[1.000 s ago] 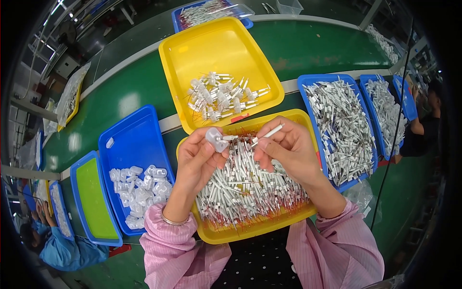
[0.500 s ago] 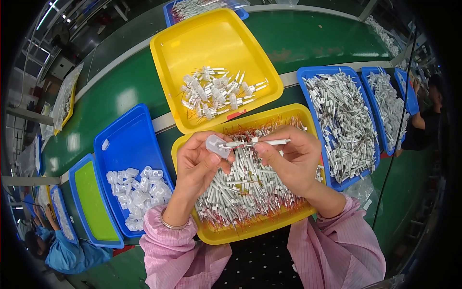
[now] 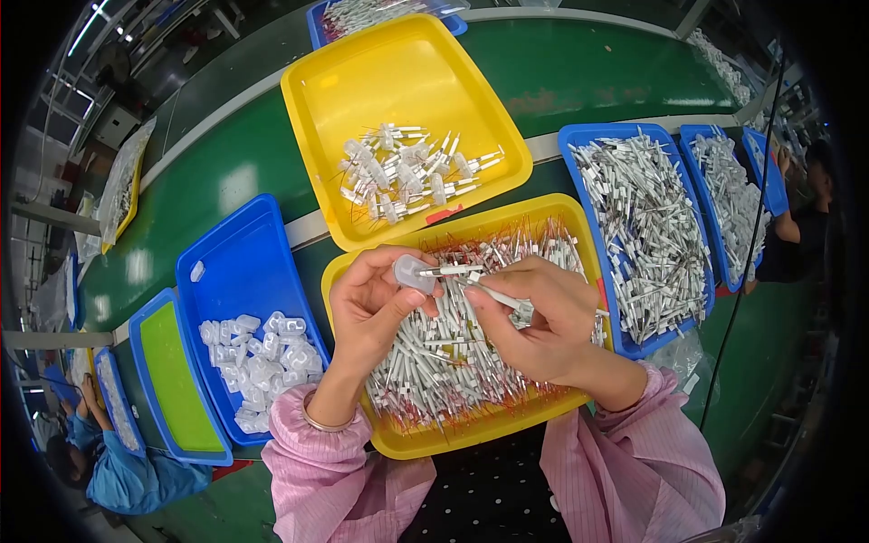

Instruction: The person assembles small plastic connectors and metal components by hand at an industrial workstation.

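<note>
My left hand [image 3: 376, 294] pinches a translucent white plastic cap [image 3: 413, 274]. A thin white stick-like part [image 3: 453, 270] sticks out of the cap toward the right. Just right of it, my right hand [image 3: 534, 317] is closed on another white stick-like part [image 3: 500, 299], its tip close to the first one; whether they touch I cannot tell. Both hands are above a yellow tray [image 3: 398, 445] heaped with white sticks that have thin red wires.
Beyond stands another yellow tray [image 3: 371, 81] with capped assemblies. Left, a blue tray [image 3: 237, 262] holds loose translucent caps [image 3: 262, 362]. Right, a blue tray [image 3: 568, 140] is full of white sticks. A green conveyor belt [image 3: 588, 72] runs behind. A person in blue [image 3: 136, 475] works at far left.
My right hand has turned and shifted slightly left and down, its stick now angled below the one in the cap. The cap in my left hand has moved slightly right.
</note>
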Demonstrator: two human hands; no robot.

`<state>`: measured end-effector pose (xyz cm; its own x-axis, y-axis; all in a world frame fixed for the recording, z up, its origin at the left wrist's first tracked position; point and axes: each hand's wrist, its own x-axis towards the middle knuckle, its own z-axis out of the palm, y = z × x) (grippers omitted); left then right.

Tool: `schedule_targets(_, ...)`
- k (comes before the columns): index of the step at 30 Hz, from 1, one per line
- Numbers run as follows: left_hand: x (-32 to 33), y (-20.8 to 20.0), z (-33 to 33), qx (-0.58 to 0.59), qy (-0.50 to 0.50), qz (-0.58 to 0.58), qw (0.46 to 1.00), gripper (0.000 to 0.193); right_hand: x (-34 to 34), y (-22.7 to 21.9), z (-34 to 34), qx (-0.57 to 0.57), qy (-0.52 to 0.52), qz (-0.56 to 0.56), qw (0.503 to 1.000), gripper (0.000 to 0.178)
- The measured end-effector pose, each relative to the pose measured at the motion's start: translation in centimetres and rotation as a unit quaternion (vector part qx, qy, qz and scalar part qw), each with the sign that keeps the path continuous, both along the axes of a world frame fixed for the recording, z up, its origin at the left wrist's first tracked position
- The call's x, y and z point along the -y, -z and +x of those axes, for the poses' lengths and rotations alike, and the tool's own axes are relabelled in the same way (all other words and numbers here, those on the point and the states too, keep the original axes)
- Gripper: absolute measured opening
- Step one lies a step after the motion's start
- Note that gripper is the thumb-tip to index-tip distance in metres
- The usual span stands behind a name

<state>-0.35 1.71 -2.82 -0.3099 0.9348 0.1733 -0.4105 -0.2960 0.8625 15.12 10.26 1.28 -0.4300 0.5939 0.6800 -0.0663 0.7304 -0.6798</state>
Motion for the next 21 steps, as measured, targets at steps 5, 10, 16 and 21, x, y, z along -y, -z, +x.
schedule_targets(5,0.02,0.05,-0.09,0.015,0.005,0.001,1.000,0.030,0.19,-0.34,0.06,0.001,-0.012,-0.007,1.000,0.012)
schedule_targets(10,0.02,-0.02,-0.12,0.028,0.014,0.004,1.000,0.030,0.09,-0.35,0.09,0.016,0.004,0.022,1.000,0.013)
schedule_targets(16,0.01,0.09,-0.13,0.014,0.018,0.006,1.000,0.031,0.15,-0.56,0.33,0.058,-0.031,0.050,0.997,0.015)
schedule_targets(21,0.14,-0.16,0.14,0.008,0.031,-0.004,0.999,0.030,-0.39,0.11,0.20,0.064,-0.059,-0.055,0.995,0.011)
